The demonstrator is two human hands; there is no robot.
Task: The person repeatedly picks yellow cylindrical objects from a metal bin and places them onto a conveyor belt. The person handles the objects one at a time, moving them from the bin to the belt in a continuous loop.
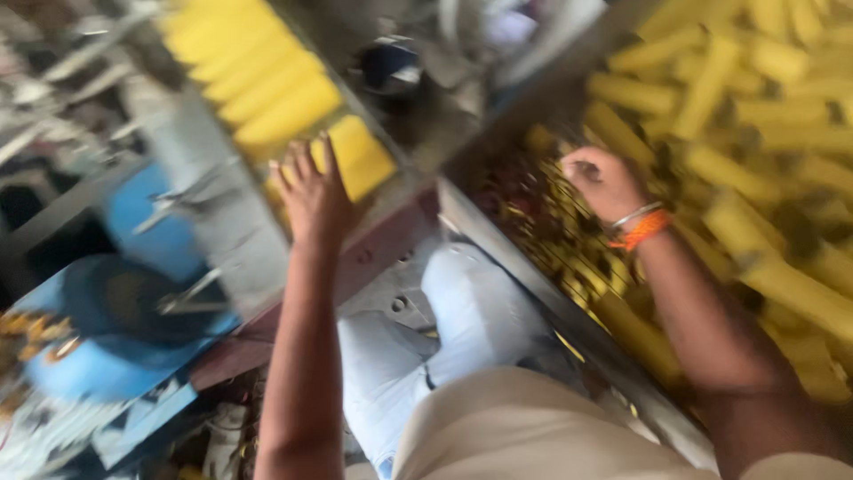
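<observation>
Yellow cob (355, 158) under left hand (313, 197) nears the tray edge (404, 182).

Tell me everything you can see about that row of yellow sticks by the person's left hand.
The row of yellow sticks lies side by side, like rungs, running diagonally from the top edge down to the left hand. They look like smooth, plain cylinders of even length; the blur hides their material. They sit in a grey metal channel of a machine. The open hand, fingers spread, lies on the lowest sticks.

Both arms reach forward, left hand (313, 191) open with fingers spread, right hand (604, 182) loosely curled.
</observation>
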